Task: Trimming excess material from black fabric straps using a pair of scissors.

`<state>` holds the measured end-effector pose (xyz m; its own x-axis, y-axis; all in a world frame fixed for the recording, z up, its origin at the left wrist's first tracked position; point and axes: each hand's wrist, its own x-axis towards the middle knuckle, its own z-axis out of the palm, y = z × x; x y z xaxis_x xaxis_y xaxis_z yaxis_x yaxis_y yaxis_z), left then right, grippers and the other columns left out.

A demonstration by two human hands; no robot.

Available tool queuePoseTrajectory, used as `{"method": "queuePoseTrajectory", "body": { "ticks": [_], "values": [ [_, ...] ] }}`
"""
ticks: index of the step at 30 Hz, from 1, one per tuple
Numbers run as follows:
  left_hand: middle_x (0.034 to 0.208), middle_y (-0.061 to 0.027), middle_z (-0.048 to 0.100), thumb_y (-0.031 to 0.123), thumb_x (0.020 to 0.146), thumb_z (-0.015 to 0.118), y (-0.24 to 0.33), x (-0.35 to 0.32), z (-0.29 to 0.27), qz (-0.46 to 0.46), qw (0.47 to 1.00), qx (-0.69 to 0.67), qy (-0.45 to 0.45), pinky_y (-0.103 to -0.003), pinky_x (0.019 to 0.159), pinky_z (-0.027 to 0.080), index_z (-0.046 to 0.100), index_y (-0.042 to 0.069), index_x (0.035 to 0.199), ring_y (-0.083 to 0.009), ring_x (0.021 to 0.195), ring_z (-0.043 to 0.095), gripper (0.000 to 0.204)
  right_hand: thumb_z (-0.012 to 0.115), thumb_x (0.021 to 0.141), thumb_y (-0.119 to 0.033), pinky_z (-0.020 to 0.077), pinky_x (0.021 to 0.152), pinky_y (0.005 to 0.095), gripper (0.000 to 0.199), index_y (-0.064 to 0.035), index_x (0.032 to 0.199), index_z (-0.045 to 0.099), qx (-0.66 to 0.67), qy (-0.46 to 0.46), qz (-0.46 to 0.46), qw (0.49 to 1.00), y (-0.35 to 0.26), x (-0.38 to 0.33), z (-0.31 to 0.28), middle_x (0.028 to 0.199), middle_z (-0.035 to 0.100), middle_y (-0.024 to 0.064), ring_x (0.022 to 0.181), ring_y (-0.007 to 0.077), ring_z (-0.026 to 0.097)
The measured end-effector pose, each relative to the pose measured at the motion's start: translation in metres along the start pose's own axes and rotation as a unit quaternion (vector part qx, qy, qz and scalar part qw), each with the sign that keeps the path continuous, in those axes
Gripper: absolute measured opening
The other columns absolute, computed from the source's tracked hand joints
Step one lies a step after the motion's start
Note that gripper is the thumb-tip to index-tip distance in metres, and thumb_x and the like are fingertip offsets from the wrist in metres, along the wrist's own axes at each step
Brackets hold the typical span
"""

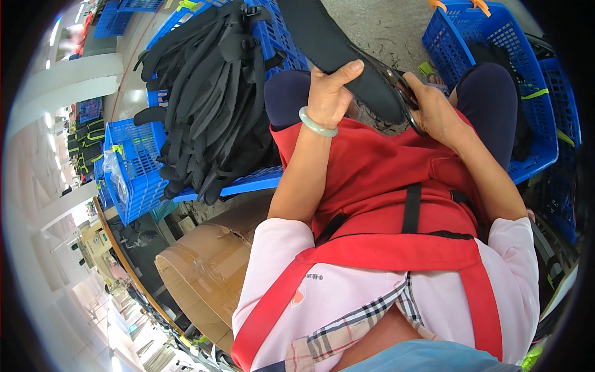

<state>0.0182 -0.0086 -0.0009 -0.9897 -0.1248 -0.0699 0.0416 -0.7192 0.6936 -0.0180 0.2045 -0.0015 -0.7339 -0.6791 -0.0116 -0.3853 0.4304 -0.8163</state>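
A long black padded strap (325, 40), rounded at its near end, lies across above my knees. My left hand (331, 90) is closed on it, with the thumb on top and a pale green bangle at the wrist. My right hand (437, 111) grips a pair of dark scissors (406, 96) by the handles. The scissor blades run along the right edge of the strap; how far they are spread is hard to make out. To the left, a big pile of black straps (211, 105) with buckles and webbing fills and overhangs a blue plastic crate (254, 178).
Another blue crate (539, 149) holding dark pieces stands by my right knee. At the left is a smaller blue basket (133, 167) with clear plastic in it. A cardboard box (211, 266) sits beside my left arm. Dark scraps litter the floor (378, 31) ahead.
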Motion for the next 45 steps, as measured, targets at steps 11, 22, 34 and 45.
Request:
{"method": "queuePoseTrajectory", "body": {
  "ticks": [11, 22, 34, 45],
  "values": [
    [0.092, -0.0051, 0.065, -0.003, 0.081, 0.07, 0.009, 0.009, 0.0, -0.041, 0.998, -0.053, 0.011, -0.034, 0.078, 0.055, 0.062, 0.003, 0.101, -0.0181, 0.084, 0.065, 0.022, 0.068, 0.084, -0.017, 0.045, 0.068, 0.0383, 0.036, 0.0015, 0.107, 0.047, 0.064, 0.005, -0.019, 0.998, 0.005, -0.006, -0.004, 0.08, 0.056, 0.024, 0.073, 0.0379, 0.056],
    [0.094, -0.0027, 0.064, -0.006, 0.081, 0.068, 0.008, 0.004, -0.001, -0.025, 0.998, -0.063, 0.011, -0.035, 0.08, 0.055, 0.062, 0.006, 0.1, -0.0175, 0.087, 0.064, 0.023, 0.072, 0.08, -0.019, 0.045, 0.074, 0.036, 0.047, -0.0006, 0.114, 0.045, 0.037, -0.018, 0.023, 0.999, -0.006, -0.007, -0.018, 0.091, 0.059, 0.019, 0.078, 0.0341, 0.055],
    [0.094, -0.0027, 0.065, -0.006, 0.081, 0.068, 0.004, 0.001, 0.002, -0.027, 0.999, -0.03, -0.004, -0.034, 0.08, 0.053, 0.062, 0.007, 0.1, -0.0166, 0.086, 0.063, 0.024, 0.074, 0.077, -0.021, 0.045, 0.074, 0.0381, 0.052, -0.0008, 0.113, 0.043, 0.077, -0.025, -0.012, 0.997, -0.005, -0.009, -0.012, 0.092, 0.06, 0.0205, 0.08, 0.0364, 0.057],
    [0.093, -0.0033, 0.065, -0.007, 0.08, 0.068, 0.009, -0.002, 0.0, -0.012, 0.999, -0.043, 0.006, -0.033, 0.079, 0.053, 0.063, 0.006, 0.1, -0.0167, 0.085, 0.064, 0.024, 0.074, 0.075, -0.019, 0.0413, 0.064, 0.0405, 0.049, -0.0036, 0.106, 0.04, 0.025, -0.054, 0.006, 0.998, -0.004, -0.013, -0.018, 0.087, 0.054, 0.0202, 0.07, 0.0358, 0.053]
  ]
}}
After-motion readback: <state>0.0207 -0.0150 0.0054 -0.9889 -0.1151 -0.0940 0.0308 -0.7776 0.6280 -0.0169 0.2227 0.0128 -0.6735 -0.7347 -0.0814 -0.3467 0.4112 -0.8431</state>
